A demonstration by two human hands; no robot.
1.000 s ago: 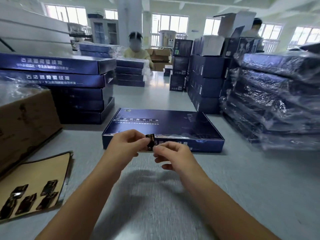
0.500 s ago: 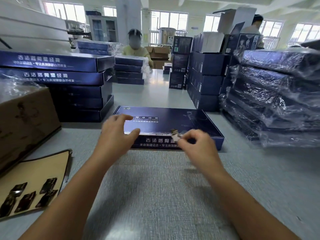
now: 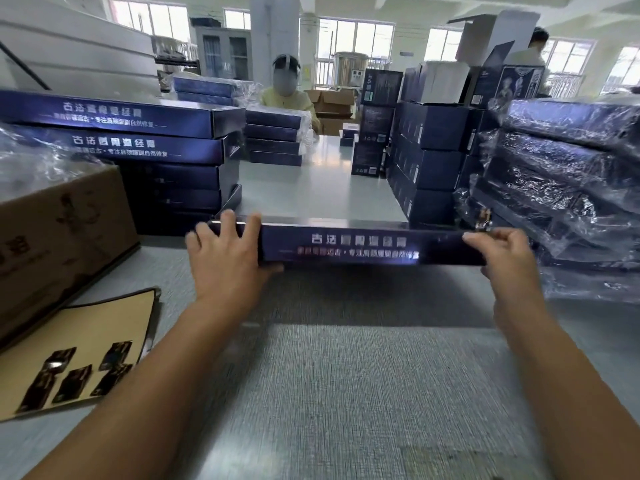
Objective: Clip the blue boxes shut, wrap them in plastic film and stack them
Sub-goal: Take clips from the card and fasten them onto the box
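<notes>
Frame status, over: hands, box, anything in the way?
Left hand grips blue box at left end; right hand grips right end, small clip by its fingertips. Box bare of film. Wrapped stack close on right.

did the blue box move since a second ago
Yes. The blue box lay flat on the table; now left hand and right hand hold it raised, edge-on, beside the box stack.

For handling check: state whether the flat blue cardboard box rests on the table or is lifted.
Lifted: the left hand and right hand grip the flat blue cardboard box at its ends, left thumb beneath it.
</notes>
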